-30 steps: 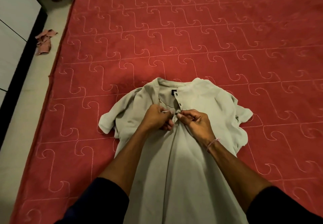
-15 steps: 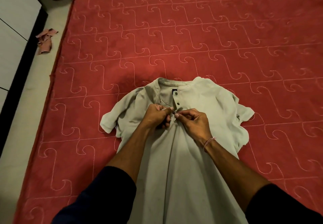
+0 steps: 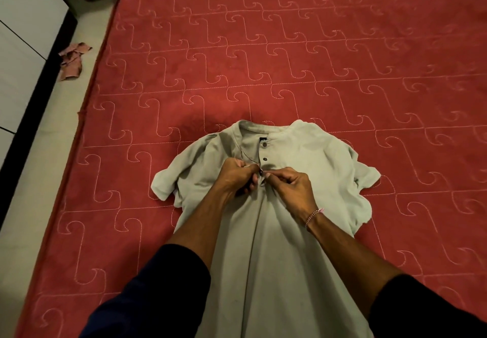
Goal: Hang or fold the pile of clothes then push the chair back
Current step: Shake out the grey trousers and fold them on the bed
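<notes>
grey henley shirt (image 3: 303,153) lies front-up on the red quilted mattress (image 3: 316,47), collar away from the wearer, hem running off the bottom edge. head view: left hand (image 3: 235,177) and right hand (image 3: 290,187) meet at the placket, each pinching cloth at the lowest button; two buttons above look done. to do it well, hold the placket edges flat and aligned, seat the button fully, then smooth before folding. pink rag (image 3: 71,60) on floor, left.
</notes>
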The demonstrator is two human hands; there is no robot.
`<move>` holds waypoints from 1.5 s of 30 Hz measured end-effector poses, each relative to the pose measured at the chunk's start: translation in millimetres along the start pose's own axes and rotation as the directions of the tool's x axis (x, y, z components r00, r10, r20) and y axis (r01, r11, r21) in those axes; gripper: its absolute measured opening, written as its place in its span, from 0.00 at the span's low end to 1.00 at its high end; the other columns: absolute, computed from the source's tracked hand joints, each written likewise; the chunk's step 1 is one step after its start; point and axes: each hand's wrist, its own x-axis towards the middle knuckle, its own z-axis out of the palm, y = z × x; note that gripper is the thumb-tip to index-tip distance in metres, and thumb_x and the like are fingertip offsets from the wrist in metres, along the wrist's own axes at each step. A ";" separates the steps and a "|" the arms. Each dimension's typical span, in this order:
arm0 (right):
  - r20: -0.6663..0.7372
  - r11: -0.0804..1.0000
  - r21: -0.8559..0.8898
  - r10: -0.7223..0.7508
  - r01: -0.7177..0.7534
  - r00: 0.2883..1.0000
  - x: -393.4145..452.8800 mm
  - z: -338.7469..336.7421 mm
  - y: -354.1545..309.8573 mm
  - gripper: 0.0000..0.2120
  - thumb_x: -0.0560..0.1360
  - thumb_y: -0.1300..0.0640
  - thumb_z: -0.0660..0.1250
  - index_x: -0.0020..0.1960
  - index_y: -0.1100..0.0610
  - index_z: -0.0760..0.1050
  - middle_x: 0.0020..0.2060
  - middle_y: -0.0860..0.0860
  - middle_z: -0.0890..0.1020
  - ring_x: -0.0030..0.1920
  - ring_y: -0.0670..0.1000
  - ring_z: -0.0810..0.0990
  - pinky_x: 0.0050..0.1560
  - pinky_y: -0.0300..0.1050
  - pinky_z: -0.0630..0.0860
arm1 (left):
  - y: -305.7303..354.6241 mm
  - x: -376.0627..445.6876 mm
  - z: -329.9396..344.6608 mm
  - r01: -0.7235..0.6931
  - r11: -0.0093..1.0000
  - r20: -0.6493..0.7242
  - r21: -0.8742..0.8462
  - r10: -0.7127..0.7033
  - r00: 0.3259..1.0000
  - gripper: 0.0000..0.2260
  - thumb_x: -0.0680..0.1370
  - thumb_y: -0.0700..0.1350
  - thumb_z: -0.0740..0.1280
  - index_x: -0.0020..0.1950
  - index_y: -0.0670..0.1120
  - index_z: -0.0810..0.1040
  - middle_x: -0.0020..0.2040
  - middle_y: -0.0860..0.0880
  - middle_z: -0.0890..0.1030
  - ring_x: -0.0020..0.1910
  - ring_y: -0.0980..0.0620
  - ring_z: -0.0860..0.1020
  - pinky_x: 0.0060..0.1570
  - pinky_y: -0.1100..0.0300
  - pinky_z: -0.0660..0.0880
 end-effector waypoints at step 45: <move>-0.201 0.838 -0.444 0.251 -0.317 0.947 15.2 22.1 -48.8 0.23 0.64 0.36 0.73 0.50 0.47 0.70 0.43 0.45 0.80 0.46 0.53 0.81 0.49 0.48 0.77 | 57.0 7.3 -13.8 -0.267 -0.391 0.449 0.881 0.511 0.733 0.14 0.80 0.54 0.63 0.66 0.56 0.74 0.75 0.40 0.61 0.75 0.39 0.56 0.67 0.38 0.62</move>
